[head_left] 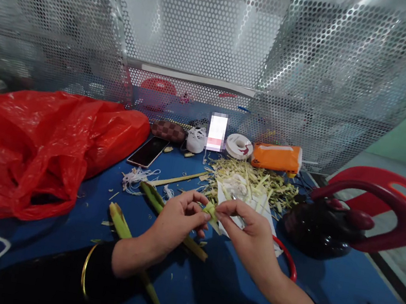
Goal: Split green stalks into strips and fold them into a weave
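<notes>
Between my fingertips is a small pale green piece of plant [210, 210], which looks folded or knotted. My left hand [181, 215] pinches it from the left. My right hand [249, 229] is closed on its other side with thumb and forefinger. Something thin and metallic shows beside the right fingers, too covered to name. A thick green stalk [152, 196] passes beneath my left hand. Another stalk [120, 220] runs under my left forearm, its lower end showing beyond it. Past my hands, a heap of shredded plant strips [278, 190] lies partly over a white paper [262, 205].
A large red plastic bag [43, 145] fills the left. Along the back are a phone [148, 152], a checkered pouch [168, 131], a white tape roll [239, 146] and an orange packet [277, 157], before a perforated metal screen [200, 31]. A dark kettle [320, 233] stands right.
</notes>
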Motion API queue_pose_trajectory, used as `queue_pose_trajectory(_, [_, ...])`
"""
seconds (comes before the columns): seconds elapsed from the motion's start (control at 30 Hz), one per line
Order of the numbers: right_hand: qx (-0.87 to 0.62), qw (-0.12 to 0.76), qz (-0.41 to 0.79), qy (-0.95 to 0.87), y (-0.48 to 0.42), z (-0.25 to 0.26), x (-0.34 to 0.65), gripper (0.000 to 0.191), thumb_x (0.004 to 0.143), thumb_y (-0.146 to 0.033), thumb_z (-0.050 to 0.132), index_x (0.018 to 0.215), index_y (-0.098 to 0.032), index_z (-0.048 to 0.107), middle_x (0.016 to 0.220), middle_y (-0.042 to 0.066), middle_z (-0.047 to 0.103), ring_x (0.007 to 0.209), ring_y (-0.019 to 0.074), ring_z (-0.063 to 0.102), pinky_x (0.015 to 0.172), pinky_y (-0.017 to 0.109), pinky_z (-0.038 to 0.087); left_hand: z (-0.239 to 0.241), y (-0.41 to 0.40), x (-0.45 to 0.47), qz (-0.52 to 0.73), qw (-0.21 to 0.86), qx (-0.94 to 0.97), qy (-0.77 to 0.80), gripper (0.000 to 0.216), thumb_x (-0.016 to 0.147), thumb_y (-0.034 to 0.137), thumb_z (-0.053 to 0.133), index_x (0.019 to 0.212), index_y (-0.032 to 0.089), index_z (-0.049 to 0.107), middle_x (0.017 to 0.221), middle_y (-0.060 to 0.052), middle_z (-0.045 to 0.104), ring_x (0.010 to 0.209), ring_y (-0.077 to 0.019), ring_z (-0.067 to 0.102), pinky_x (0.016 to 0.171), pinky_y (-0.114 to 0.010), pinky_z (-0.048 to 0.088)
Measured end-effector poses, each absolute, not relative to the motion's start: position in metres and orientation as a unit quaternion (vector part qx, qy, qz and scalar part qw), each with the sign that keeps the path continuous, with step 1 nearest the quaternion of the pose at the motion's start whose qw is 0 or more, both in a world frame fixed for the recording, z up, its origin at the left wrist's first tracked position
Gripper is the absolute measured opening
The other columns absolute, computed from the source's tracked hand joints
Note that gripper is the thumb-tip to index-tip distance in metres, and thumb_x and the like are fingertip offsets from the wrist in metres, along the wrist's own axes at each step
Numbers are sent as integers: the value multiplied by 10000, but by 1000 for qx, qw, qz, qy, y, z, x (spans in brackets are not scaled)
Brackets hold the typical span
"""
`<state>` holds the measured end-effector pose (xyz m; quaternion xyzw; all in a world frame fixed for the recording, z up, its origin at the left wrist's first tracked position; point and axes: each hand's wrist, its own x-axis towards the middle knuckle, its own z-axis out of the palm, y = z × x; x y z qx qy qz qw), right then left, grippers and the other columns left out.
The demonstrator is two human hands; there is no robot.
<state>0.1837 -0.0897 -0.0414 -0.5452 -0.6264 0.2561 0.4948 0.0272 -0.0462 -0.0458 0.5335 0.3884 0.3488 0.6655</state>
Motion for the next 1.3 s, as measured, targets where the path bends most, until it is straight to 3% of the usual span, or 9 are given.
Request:
queue_pose_trajectory(0.3, [-590,473,331,-565,-86,-41,186,100,730,-219,630,819,-205,587,720,0,636,679,163,604,628,291,457,-50,-46,27,330,682,551,349,285,724,226,688,963,172,542,534,91,521,501,-100,562,522,-231,498])
queue_pose_trajectory(0.5, [-600,473,307,-567,-86,-44,185,121,726,-208,607,843,-211,576,731,1,627,681,162,584,632,296,441,-47,-47,27,333,659,571,358,261,735,228,667,961,162,555,532,82,523,499,-98,554,537,-236,496])
queue_pose_trajectory(1.0, [-563,466,416,-541,-84,-40,186,134,688,-224,613,816,-198,585,682,-14,594,645,148,544,613,286,414,-44,-49,29,320,653,563,393,271,707,225,664,955,127,614,522,68,530,444,-82,519,503,-220,462])
queue_pose_trajectory(1.3, [-553,504,369,-551,-83,-45,183,136,712,-207,618,843,-209,580,717,-2,618,673,151,566,654,297,450,-46,-47,27,320,638,594,372,279,734,231,630,999,144,625,568,65,518,475,-85,528,522,-236,472])
